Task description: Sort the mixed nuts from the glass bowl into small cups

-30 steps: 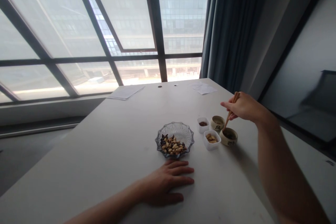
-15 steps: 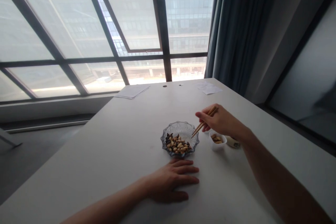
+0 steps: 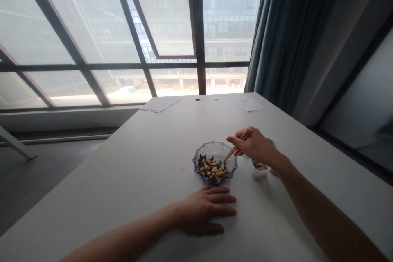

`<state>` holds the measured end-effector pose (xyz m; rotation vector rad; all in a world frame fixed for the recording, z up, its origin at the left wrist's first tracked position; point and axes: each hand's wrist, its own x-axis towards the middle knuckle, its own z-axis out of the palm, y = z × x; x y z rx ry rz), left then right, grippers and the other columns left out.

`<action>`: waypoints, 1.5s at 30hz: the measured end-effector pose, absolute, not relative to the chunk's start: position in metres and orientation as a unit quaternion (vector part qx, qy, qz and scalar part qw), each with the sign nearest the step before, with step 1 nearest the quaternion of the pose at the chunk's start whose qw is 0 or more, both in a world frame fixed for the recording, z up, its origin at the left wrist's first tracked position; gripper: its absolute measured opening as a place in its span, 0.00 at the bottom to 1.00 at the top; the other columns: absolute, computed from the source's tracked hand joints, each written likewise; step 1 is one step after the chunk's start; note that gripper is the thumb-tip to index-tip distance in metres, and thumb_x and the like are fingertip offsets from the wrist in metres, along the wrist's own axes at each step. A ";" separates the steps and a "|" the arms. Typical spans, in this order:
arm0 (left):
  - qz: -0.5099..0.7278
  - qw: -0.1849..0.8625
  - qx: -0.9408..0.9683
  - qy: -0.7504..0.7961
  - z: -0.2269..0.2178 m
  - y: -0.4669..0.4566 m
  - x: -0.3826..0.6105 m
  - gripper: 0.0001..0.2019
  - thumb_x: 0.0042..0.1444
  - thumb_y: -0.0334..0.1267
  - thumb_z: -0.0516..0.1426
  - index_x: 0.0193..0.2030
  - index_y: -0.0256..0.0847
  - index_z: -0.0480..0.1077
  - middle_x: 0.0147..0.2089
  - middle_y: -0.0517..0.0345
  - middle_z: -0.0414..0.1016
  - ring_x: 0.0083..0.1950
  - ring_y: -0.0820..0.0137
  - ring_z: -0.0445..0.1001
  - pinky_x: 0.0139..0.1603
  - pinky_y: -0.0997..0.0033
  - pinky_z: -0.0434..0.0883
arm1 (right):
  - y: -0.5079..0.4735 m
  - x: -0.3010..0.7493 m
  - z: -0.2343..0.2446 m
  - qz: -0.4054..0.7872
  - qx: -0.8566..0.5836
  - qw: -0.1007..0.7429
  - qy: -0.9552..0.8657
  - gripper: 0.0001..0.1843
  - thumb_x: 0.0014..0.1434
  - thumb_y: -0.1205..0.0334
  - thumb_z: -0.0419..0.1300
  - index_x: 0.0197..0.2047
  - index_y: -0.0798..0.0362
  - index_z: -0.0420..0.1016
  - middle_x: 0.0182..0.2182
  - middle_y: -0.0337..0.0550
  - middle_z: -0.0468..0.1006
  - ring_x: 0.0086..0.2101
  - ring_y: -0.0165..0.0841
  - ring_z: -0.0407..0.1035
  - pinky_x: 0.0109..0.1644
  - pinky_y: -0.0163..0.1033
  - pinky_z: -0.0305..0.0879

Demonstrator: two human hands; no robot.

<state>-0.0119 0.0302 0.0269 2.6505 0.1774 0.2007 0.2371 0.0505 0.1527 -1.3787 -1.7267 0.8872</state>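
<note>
A clear glass bowl with a scalloped rim holds a mix of pale nuts and dark seeds. My right hand grips a pair of wooden chopsticks, their tips down inside the bowl's right side by a few dark seeds. Whether the tips pinch anything is too small to tell. Flat on the table, fingers spread, lies my left hand, just in front of the bowl. Below my right wrist stands a small white cup of brown nuts, partly covered by that hand.
The white table reaches toward the window. Papers lie at its far left and far right. A pale round object behind my right hand is mostly hidden. A dark curtain hangs at the right.
The chopstick tips have moved lower into the bowl, and my right hand now covers more of the white cup. My left hand stays flat. The whole view has shifted slightly.
</note>
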 end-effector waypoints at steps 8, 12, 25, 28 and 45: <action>0.071 0.237 0.967 0.064 0.029 0.030 -0.012 0.28 0.67 0.51 0.58 0.72 0.51 0.64 0.74 0.52 0.63 0.75 0.48 0.59 0.74 0.47 0.57 | 0.051 0.237 0.151 0.340 -0.522 0.360 -0.694 0.27 0.60 0.37 0.66 0.24 0.52 0.72 0.20 0.45 0.81 0.27 0.42 0.82 0.28 0.38 0.77; 0.068 0.234 0.968 0.065 0.031 0.030 -0.011 0.28 0.66 0.51 0.59 0.71 0.51 0.64 0.74 0.53 0.64 0.75 0.49 0.59 0.74 0.48 0.58 | 0.054 0.233 0.146 0.336 -0.509 0.359 -0.706 0.28 0.60 0.37 0.65 0.23 0.52 0.69 0.20 0.45 0.80 0.27 0.42 0.82 0.25 0.35 0.74; 0.078 0.231 0.968 0.060 0.025 0.030 -0.012 0.29 0.66 0.50 0.60 0.71 0.50 0.65 0.74 0.52 0.64 0.75 0.48 0.60 0.74 0.48 0.57 | 0.056 0.235 0.143 0.363 -0.506 0.364 -0.693 0.29 0.58 0.35 0.66 0.27 0.55 0.77 0.22 0.47 0.83 0.28 0.43 0.83 0.30 0.38 0.78; 0.078 0.230 0.968 0.061 0.025 0.030 -0.012 0.28 0.66 0.50 0.60 0.71 0.50 0.65 0.74 0.52 0.64 0.75 0.48 0.60 0.74 0.48 0.57 | 0.056 0.235 0.143 0.356 -0.510 0.364 -0.693 0.28 0.59 0.36 0.66 0.27 0.56 0.77 0.21 0.47 0.82 0.28 0.43 0.82 0.28 0.37 0.78; 0.064 0.221 0.971 0.064 0.026 0.030 -0.013 0.28 0.67 0.52 0.58 0.71 0.50 0.64 0.75 0.55 0.61 0.75 0.50 0.58 0.74 0.49 0.57 | 0.056 0.240 0.146 0.346 -0.532 0.384 -0.671 0.28 0.58 0.36 0.67 0.28 0.57 0.79 0.25 0.52 0.84 0.27 0.42 0.82 0.29 0.38 0.79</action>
